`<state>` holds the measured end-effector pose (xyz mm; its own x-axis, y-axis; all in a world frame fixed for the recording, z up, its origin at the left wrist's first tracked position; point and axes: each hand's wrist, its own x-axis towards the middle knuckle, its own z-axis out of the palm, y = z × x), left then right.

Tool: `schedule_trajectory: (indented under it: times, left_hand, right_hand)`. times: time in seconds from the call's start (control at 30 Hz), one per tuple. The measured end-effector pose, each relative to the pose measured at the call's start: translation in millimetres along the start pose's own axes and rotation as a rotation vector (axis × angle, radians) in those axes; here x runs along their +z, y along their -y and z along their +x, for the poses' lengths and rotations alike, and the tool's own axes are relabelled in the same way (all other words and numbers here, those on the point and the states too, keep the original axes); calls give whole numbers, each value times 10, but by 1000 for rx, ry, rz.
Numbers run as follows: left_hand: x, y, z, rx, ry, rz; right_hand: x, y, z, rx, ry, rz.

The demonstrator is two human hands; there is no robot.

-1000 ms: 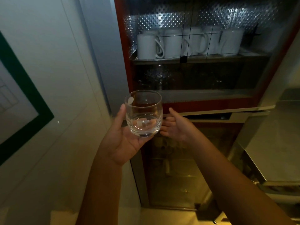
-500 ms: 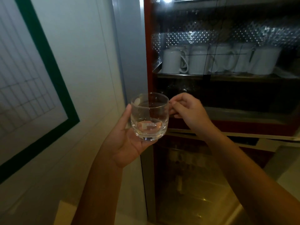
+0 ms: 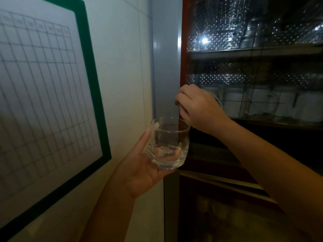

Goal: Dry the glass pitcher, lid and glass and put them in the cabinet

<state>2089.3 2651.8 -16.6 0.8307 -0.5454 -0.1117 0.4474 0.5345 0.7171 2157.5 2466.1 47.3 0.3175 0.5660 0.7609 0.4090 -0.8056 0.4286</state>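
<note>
A short clear glass [image 3: 169,145] sits upright in my left hand [image 3: 139,170], cupped from below with the thumb up its left side. Just above and right of it, my right hand [image 3: 197,103] is curled against the left edge of the cabinet door [image 3: 183,55], fingers closed on the red frame. The cabinet has a red frame and a glass front; behind the glass are shelves. The pitcher and lid are not in view.
Several white mugs [image 3: 258,103] stand in a row on a cabinet shelf behind the glass. A perforated metal back panel [image 3: 218,34] glints inside. A green-framed grid chart [image 3: 43,88] hangs on the white tiled wall at left. A grey post [image 3: 166,58] runs beside the cabinet.
My right hand rose from below the glass to the cabinet door's left edge and closed there. The view tilted up and left; my left hand kept the glass.
</note>
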Motion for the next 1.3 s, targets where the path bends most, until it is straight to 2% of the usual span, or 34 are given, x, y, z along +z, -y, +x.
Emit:
schedule_trajectory:
  times: [0.17, 0.4, 0.93, 1.3]
  left_hand:
    - [28, -86, -3, 1, 42, -11]
    - [-33, -131, 12, -30, 65, -39]
    - [-137, -133, 99, -42, 76, -27]
    - [-119, -106, 17, -38, 52, -69]
  right_hand:
    - [102, -127, 200, -215, 22, -268]
    - [230, -200, 484, -374, 110, -422]
    - [273, -268, 652, -471, 48, -427]
    - [226, -190, 613, -428, 86, -397]
